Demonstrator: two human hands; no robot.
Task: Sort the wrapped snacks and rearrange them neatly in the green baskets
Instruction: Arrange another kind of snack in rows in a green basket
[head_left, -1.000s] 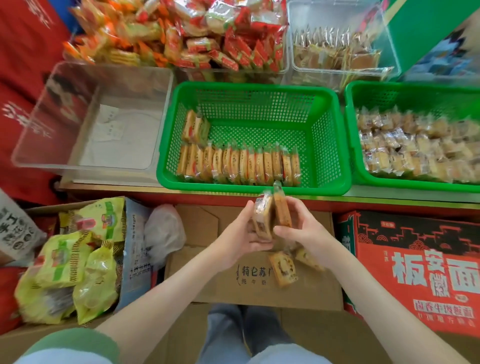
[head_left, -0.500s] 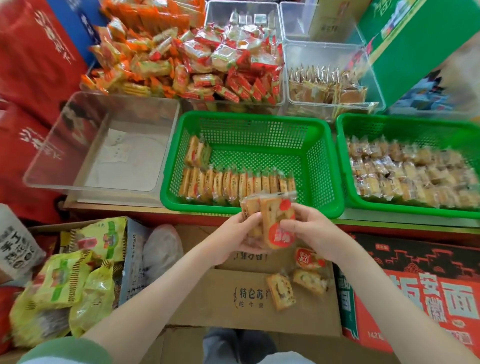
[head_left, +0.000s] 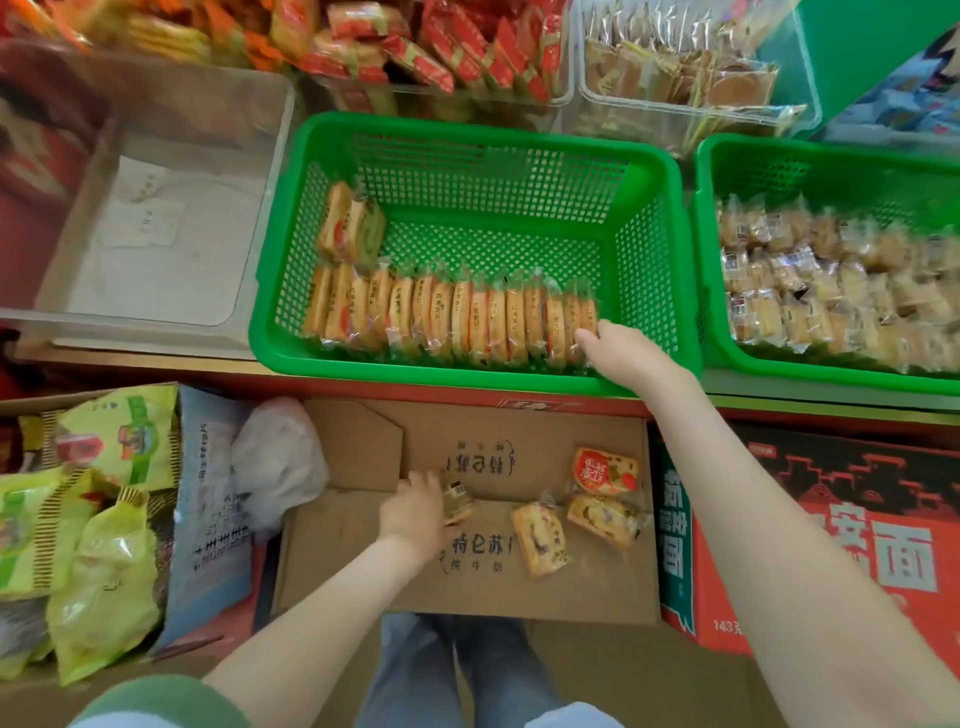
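Nearly filled: front row (head_left: 452, 319) in basket (head_left: 467, 382); barely begun: second row (head_left: 350, 228). At row's end right hand (head_left: 618, 356), fingers' hold unclear; left hand (head_left: 413, 512) gripping snack (head_left: 457, 501). Waiting on box (head_left: 519, 592): three loose snacks (head_left: 540, 540).

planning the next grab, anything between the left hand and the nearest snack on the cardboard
Nothing visible: the left hand holds the wrapped snack on the cardboard box; the other three packets lie further right.
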